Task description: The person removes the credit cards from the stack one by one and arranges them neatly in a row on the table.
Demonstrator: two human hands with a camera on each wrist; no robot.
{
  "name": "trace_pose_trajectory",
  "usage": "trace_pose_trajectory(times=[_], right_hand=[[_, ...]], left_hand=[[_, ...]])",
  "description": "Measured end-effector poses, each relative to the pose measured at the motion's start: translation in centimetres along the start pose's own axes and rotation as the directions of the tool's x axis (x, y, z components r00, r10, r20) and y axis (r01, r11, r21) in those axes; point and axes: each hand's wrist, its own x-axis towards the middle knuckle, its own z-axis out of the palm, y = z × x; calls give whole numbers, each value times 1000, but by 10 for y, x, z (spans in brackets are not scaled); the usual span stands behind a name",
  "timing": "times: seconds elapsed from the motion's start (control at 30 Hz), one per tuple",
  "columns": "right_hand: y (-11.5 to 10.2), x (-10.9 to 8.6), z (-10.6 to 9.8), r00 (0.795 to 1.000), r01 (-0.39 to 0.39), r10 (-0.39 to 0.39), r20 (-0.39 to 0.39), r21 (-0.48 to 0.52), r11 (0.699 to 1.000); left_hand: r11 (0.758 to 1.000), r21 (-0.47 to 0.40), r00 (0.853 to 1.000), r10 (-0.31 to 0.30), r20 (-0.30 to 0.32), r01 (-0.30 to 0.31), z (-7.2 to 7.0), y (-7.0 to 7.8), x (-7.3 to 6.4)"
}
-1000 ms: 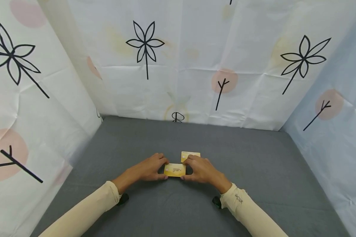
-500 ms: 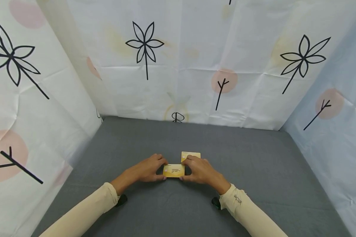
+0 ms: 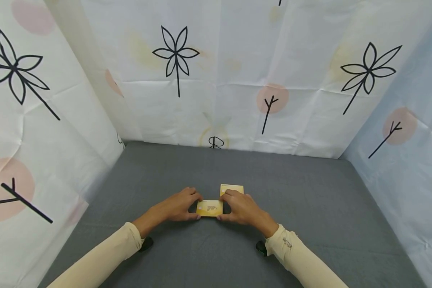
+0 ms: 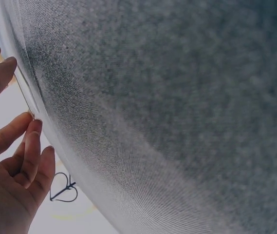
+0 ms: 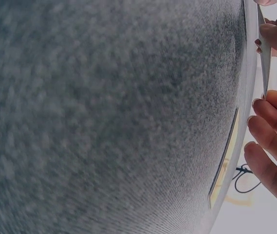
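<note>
A yellow bank card point(image 3: 209, 208) with dark lettering is held at its two short ends, face toward the head camera. My left hand point(image 3: 181, 205) pinches its left end between thumb and fingers. The right end is pinched by my right hand point(image 3: 242, 206) in the same way. Both wrist views show this card edge-on, close over the grey cloth. Just behind it, a second yellow card point(image 3: 232, 187) lies on the cloth, partly covered by my right fingers. In the right wrist view that second card point(image 5: 223, 165) lies below the outer fingers of my right hand.
Grey cloth point(image 3: 295, 188) covers the table. White curtains point(image 3: 234, 52) printed with black flowers and pink circles stand at the back and both sides. A dark object shows beneath each sleeve cuff.
Both hands have shifted slightly left and nearer the body with the held card between them. The second card stays where it was, a little farther from the held one.
</note>
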Motion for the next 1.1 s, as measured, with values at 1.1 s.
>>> trace_pose_trajectory(times=[1.1], right_hand=[[-11, 10, 6, 998, -2, 5, 60, -42, 999]], left_hand=[[999, -32, 1000, -2, 11, 3, 0, -11, -11]])
